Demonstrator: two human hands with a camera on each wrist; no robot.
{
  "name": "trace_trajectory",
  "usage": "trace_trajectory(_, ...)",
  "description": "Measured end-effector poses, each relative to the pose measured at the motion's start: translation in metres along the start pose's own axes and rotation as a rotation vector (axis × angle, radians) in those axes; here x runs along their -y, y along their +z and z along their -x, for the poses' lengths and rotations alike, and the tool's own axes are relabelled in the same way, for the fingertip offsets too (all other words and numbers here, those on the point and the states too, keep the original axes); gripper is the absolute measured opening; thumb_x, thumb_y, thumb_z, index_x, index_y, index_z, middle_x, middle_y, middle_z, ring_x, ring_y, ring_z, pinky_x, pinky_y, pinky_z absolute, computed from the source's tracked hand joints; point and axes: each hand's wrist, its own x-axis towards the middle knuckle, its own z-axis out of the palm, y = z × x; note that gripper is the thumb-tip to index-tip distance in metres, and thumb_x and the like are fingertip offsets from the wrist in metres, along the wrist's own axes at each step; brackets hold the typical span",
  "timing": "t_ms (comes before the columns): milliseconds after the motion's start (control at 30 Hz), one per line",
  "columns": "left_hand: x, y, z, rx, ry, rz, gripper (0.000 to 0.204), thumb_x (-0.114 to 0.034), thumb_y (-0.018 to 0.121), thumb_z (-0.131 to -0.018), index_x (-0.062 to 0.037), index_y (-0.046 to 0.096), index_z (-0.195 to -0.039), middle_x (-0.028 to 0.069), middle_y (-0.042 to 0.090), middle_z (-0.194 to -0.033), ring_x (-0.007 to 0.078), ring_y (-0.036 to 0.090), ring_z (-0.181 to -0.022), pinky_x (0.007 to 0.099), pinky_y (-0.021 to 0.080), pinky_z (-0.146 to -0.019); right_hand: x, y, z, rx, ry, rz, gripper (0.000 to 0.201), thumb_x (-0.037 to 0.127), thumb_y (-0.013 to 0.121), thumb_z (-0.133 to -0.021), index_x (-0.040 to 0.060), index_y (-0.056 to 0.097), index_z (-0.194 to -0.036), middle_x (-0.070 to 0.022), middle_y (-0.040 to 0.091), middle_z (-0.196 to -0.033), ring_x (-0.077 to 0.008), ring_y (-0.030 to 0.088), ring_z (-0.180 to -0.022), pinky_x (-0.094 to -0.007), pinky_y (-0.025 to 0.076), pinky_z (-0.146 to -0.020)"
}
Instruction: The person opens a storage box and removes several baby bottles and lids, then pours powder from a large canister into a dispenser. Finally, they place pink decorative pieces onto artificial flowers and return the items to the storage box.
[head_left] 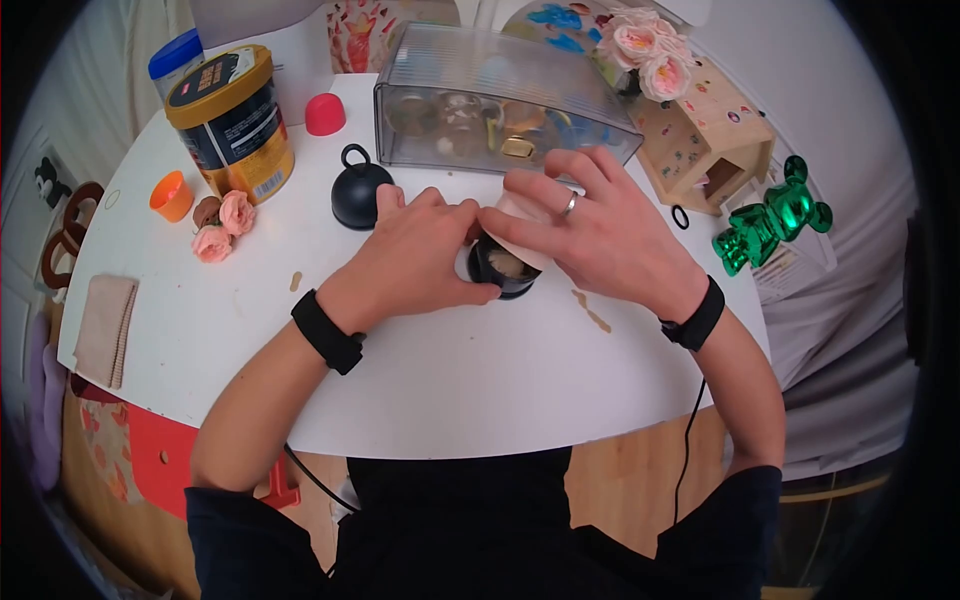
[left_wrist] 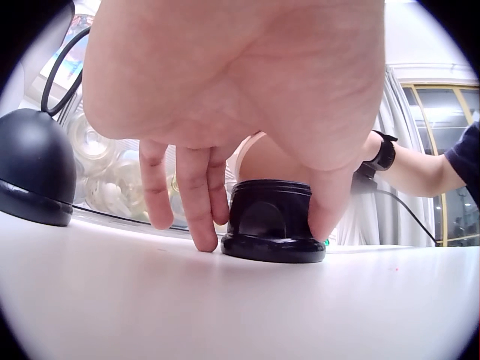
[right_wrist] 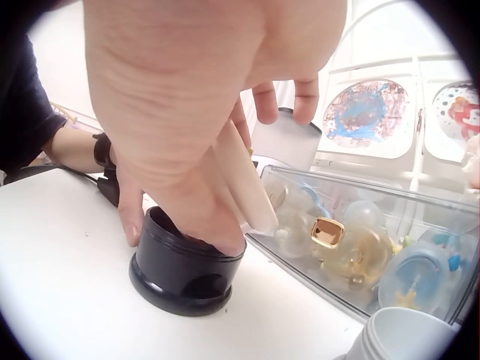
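A short black cup (head_left: 513, 289) with a wide base stands upright on the white table, something beige showing inside. My left hand (head_left: 410, 258) grips it low down, fingers on one side and thumb on the other, as the left wrist view shows. Over the mouth, my right hand (head_left: 620, 235) pinches a flat, pale beige pad (right_wrist: 245, 184), its thumb reaching into the cup in the right wrist view. The pad looks like a makeup puff. A black domed lid (head_left: 361, 196) with a loop on top sits beyond my left hand.
Behind stands a see-through box (head_left: 510, 90) of bottles. To the left are a gold-lidded tub (head_left: 235, 130), orange cup (head_left: 171, 197), pink flowers (head_left: 212, 243) and folded cloth (head_left: 105, 330). A wooden house (head_left: 690, 130) and green bear figure (head_left: 775, 222) stand right.
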Motion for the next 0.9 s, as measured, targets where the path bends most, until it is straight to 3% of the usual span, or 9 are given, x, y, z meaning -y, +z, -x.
trace_trajectory(133,-0.001,-0.001,0.001,-0.004,0.003,0.008,0.062,-0.048,0.094,-0.076,-0.0066,0.072,-0.115,0.0057,0.078,-0.105,0.0273,0.065,-0.108,0.0452,0.030,-0.094,-0.002,0.006,0.005,-0.036,0.066,-0.080,0.060,0.005,0.082,-0.079,0.0241,0.072,-0.135,-0.0002,0.068,-0.137,-0.0278,0.061,-0.125,-0.0427,0.048,-0.105)
trace_trajectory(300,-0.006,-0.004,0.002,0.005,0.001,0.050,0.067,-0.056,0.094,-0.076,-0.0063,0.073,-0.116,0.0076,0.080,-0.105,0.0290,0.066,-0.109,0.0473,0.031,-0.097,-0.005,-0.001,0.018,-0.044,0.330,-0.386,0.073,0.013,0.096,-0.069,0.0198,0.072,-0.138,-0.0031,0.069,-0.137,-0.0323,0.060,-0.125,-0.0436,0.053,-0.104)
trace_trajectory(400,-0.011,-0.010,0.001,0.052,-0.033,0.049,0.072,-0.055,0.095,-0.076,-0.0072,0.072,-0.125,0.0071,0.079,-0.108,0.0257,0.064,-0.109,0.0441,0.029,-0.095,-0.002,0.000,0.029,-0.061,0.481,-0.589,0.077,0.018,0.100,-0.069,0.0159,0.071,-0.140,-0.0043,0.071,-0.135,-0.0334,0.060,-0.125,-0.0443,0.055,-0.105)
trace_trajectory(700,-0.029,0.002,0.000,-0.199,0.042,-0.078,0.068,-0.055,0.095,-0.075,-0.0084,0.075,-0.119,0.0082,0.078,-0.105,0.0258,0.064,-0.105,0.0413,0.033,-0.094,-0.005,0.025,0.057,-0.153,0.730,-0.797,0.081,0.024,0.103,-0.069,0.0114,0.068,-0.142,-0.0081,0.073,-0.133,-0.0320,0.062,-0.125,-0.0435,0.054,-0.107)
trace_trajectory(833,-0.023,-0.002,-0.003,-0.274,-0.016,-0.146,0.062,-0.048,0.095,-0.075,-0.0065,0.076,-0.116,0.0106,0.079,-0.105,0.0292,0.067,-0.103,0.0428,0.044,-0.094,-0.016,0.020,0.072,-0.152,0.808,-0.722,0.081,0.032,0.102,-0.072,0.0115,0.067,-0.142,-0.0065,0.073,-0.132,-0.0281,0.064,-0.123,-0.0399,0.054,-0.103)
trace_trajectory(900,-0.017,-0.003,-0.006,-0.322,-0.088,-0.183,0.059,-0.045,0.095,-0.076,-0.0053,0.076,-0.115,0.0118,0.079,-0.105,0.0313,0.068,-0.104,0.0438,0.051,-0.094,-0.029,0.030,0.091,-0.212,0.930,-0.805,0.078,0.038,0.100,-0.076,0.0106,0.068,-0.141,-0.0056,0.073,-0.131,-0.0246,0.066,-0.120,-0.0371,0.053,-0.099)
